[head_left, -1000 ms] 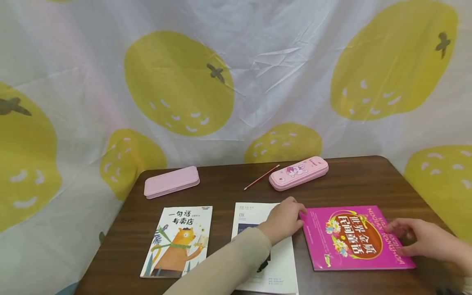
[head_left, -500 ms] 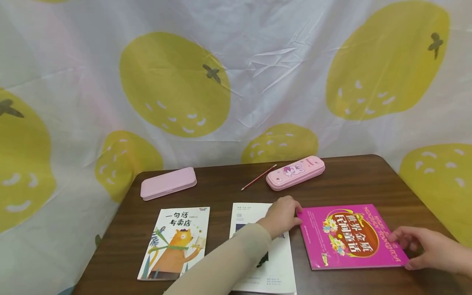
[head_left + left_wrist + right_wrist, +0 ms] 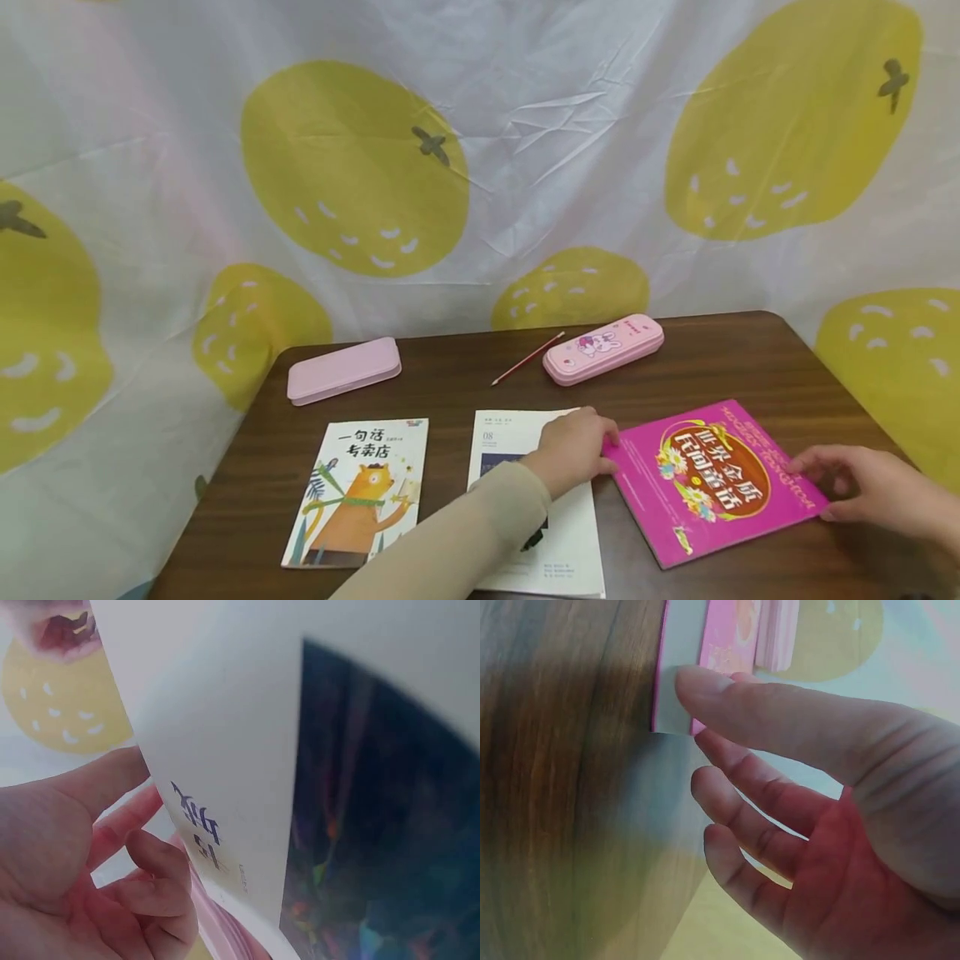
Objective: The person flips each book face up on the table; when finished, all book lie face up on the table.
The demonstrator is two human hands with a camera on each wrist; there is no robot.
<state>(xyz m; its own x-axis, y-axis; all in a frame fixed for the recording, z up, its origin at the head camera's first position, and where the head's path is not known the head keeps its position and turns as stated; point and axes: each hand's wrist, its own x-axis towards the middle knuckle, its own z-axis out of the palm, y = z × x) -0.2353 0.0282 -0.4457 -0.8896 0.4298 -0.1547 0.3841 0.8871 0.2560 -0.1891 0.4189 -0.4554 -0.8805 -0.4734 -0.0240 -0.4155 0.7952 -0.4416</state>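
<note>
The pink storybook (image 3: pixel 705 483) lies tilted on the table to the right in the head view. My right hand (image 3: pixel 873 487) pinches its right-hand corner; up close in the right wrist view, the thumb (image 3: pixel 705 686) lies against the page edges. At the opposite, left corner of that storybook, my left hand (image 3: pixel 573 450) holds on with thumb and fingers. This hand and its sleeve pass over a white book (image 3: pixel 570 542), hiding part of its cover. Curled fingers (image 3: pixel 154 892) show beside the white book in the left wrist view, where the storybook's corner is hidden.
A bear-covered picture book (image 3: pixel 356 500) lies at the left of the brown table (image 3: pixel 450 379). Along the back are a plain pink case (image 3: pixel 345 371), a red pencil (image 3: pixel 527 360) and a rabbit-printed pencil case (image 3: pixel 603 350). A lemon-patterned curtain (image 3: pixel 510 208) hangs behind.
The pink storybook has turned counterclockwise, its near left corner swinging toward me and its far edge tilting up to the right. My left fingers now have its left corner between them.
</note>
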